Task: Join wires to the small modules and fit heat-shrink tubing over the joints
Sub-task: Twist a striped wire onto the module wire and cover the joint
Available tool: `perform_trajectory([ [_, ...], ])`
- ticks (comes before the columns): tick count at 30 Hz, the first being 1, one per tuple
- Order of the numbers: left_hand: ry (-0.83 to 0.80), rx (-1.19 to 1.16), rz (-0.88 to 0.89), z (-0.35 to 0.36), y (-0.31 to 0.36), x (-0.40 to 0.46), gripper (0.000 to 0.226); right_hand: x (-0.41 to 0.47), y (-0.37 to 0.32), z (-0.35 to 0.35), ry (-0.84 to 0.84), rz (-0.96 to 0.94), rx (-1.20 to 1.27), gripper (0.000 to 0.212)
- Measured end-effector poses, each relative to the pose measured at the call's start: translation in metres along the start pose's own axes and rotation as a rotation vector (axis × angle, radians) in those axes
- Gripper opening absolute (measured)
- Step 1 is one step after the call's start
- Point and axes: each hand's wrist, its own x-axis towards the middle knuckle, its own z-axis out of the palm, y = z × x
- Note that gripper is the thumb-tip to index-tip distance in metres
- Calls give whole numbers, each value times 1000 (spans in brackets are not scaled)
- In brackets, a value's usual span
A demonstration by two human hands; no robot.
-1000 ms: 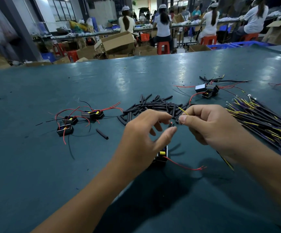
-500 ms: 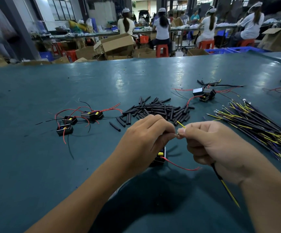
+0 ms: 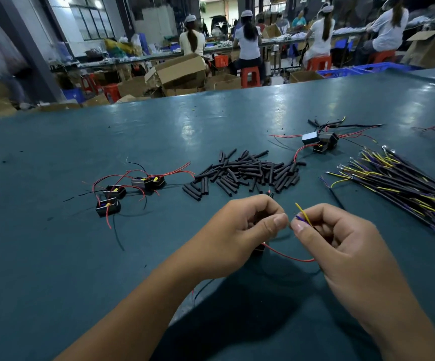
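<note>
My left hand (image 3: pixel 239 230) pinches a thin wire end between thumb and forefinger; a small black module (image 3: pixel 259 249) sits mostly hidden under it, with a red lead (image 3: pixel 289 257) curling out to the right. My right hand (image 3: pixel 333 238) pinches a wire with yellow and purple strands (image 3: pixel 303 216), its tip meeting the left thumb. A pile of black heat-shrink tubes (image 3: pixel 247 173) lies just beyond both hands. A bundle of black, yellow and purple wires (image 3: pixel 404 186) lies at the right.
Three modules with red and black leads (image 3: pixel 130 190) lie at the left on the teal table (image 3: pixel 54 256). More modules (image 3: pixel 320 142) sit behind the tube pile. Beyond the far table edge are cardboard boxes (image 3: pixel 179 71) and seated workers.
Both hands drew nearer to me and lower in view. The fingertips stay pinched together at the wire ends, and the yellow strand now sticks up from my right hand.
</note>
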Motion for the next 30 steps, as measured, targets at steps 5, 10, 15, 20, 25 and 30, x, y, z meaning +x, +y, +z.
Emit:
perform_trajectory([
  [5, -107, -508, -331, 3, 7, 0, 20, 1, -3, -5, -31, -98, -163, 16],
  [10, -196, -681, -482, 0, 6, 2, 20, 2, -6, -8, -78, -152, -293, 11],
  [15, -214, -703, -544, -2, 4, 2, 13, 9, -11, -11, -178, -236, -399, 18],
  [20, -169, -690, -569, -2, 4, 3, 25, 19, -20, -13, -266, -302, -550, 10],
  [25, -154, -707, -508, -5, 9, 2, 24, 24, -20, -17, -260, -283, -505, 15],
  [30, -149, -670, -417, -2, 12, 2, 24, 25, -28, -23, -207, -198, -438, 16],
])
